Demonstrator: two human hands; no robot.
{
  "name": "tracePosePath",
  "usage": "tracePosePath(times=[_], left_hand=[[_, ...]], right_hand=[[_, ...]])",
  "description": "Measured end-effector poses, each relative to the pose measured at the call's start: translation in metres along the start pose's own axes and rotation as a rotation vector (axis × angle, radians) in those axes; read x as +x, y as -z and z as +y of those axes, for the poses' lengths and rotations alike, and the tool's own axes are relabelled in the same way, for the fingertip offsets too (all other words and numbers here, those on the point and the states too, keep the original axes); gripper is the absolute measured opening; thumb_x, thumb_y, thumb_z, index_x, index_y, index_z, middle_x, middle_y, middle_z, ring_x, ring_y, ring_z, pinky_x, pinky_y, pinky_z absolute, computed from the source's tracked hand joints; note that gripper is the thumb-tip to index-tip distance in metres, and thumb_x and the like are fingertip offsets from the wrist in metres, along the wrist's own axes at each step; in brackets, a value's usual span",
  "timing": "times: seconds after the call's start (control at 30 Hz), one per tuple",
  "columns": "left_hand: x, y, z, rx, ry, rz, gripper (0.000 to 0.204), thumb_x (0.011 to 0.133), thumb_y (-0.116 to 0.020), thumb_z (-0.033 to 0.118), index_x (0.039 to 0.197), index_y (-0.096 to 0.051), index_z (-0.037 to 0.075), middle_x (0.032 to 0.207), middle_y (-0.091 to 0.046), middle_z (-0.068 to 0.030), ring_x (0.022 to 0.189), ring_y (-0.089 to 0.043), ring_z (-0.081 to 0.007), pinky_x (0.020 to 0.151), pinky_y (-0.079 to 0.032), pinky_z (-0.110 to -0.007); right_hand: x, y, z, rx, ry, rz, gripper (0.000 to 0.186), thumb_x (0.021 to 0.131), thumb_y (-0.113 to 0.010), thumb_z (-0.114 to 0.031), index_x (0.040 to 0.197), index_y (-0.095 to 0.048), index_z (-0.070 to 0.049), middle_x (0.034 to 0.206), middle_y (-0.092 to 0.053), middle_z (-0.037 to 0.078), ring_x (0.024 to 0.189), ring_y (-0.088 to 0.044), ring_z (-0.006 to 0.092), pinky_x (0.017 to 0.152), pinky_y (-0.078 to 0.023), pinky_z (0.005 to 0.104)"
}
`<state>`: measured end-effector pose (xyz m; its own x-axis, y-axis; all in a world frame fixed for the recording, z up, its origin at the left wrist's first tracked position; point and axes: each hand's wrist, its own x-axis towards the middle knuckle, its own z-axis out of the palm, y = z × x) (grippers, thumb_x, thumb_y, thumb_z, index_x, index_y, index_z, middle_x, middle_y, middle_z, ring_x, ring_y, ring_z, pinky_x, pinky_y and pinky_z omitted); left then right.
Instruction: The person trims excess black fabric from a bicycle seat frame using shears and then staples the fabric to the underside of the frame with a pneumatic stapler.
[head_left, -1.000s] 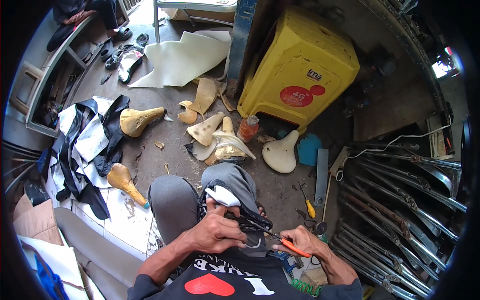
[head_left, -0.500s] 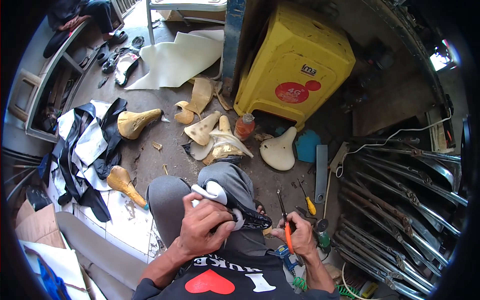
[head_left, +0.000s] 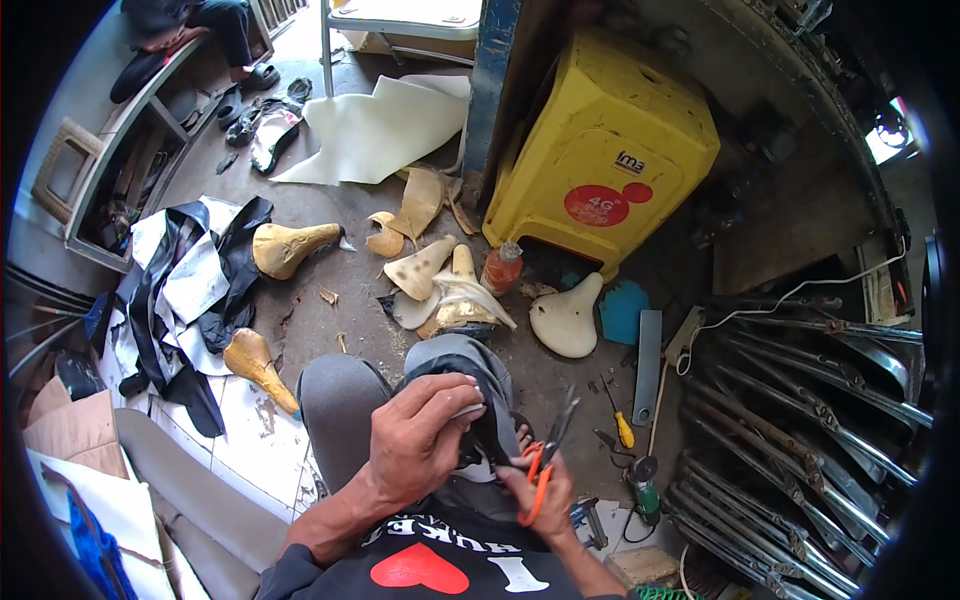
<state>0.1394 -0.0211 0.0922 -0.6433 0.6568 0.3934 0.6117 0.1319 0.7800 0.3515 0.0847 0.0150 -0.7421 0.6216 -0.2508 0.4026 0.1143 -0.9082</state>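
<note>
Over my lap lies a black piece of cover material (head_left: 490, 425) with a white underside, partly hidden by my hands. My left hand (head_left: 420, 440) is closed, its thumb and fingers pinching the folded edge of this material. To its right, my right hand (head_left: 545, 500) holds scissors with orange handles (head_left: 540, 480). Their dark blades, slightly blurred, point up and away from me, just right of the material. Beyond my knees sit a stripped bicycle saddle (head_left: 462, 305) and a cream saddle pad (head_left: 568, 318).
A yellow plastic stool (head_left: 620, 150) stands ahead, with a bottle of orange liquid (head_left: 502, 268) before it. Metal tubes (head_left: 800, 430) are stacked at right. A yellow-handled screwdriver (head_left: 622, 425) and a flat metal bar (head_left: 648, 365) lie nearby. Black and white scraps (head_left: 190, 290) cover the left.
My right hand has moved left with the scissors, toward the material. My left hand has turned and now pinches the edge higher up. The view has shifted slightly.
</note>
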Motion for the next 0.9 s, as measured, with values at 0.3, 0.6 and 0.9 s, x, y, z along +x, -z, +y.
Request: tracePosePath(times=[0.3, 0.6, 0.9], left_hand=[[-0.004, -0.015, -0.015, 0.108, 0.019, -0.184, 0.023, 0.085, -0.068, 0.003, 0.108, -0.069, 0.004, 0.107, -0.068, -0.0101, 0.104, -0.065, -0.0303, 0.093, -0.048, -0.043], [-0.005, -0.03, -0.007, 0.181, 0.124, -0.239, 0.027, 0.086, -0.079, 0.018, 0.107, -0.067, 0.005, 0.103, -0.063, -0.0126, 0.094, -0.066, -0.0327, 0.08, -0.052, -0.043], [-0.012, -0.057, -0.008, 0.097, 0.155, -0.075, 0.015, 0.09, -0.069, 0.006, 0.096, -0.056, 0.002, 0.091, -0.056, -0.0172, 0.073, -0.064, -0.0383, 0.063, -0.053, -0.046]], right_hand=[[-0.019, -0.026, -0.014, 0.283, -0.228, -0.012, 0.03, 0.092, -0.08, -0.009, 0.107, -0.059, 0.007, 0.094, -0.069, 0.013, 0.069, -0.072, 0.0167, 0.057, -0.064, 0.0301], [-0.029, -0.01, -0.023, 0.206, -0.308, 0.052, 0.033, 0.096, -0.078, -0.02, 0.107, -0.062, 0.006, 0.089, -0.076, 0.011, 0.075, -0.074, 0.0144, 0.062, -0.063, 0.0303], [-0.047, 0.017, -0.07, 0.114, -0.48, -0.332, 0.052, 0.106, -0.056, -0.049, 0.099, -0.059, 0.002, 0.083, -0.063, 0.01, 0.06, -0.066, 0.0165, 0.058, -0.058, 0.028]])
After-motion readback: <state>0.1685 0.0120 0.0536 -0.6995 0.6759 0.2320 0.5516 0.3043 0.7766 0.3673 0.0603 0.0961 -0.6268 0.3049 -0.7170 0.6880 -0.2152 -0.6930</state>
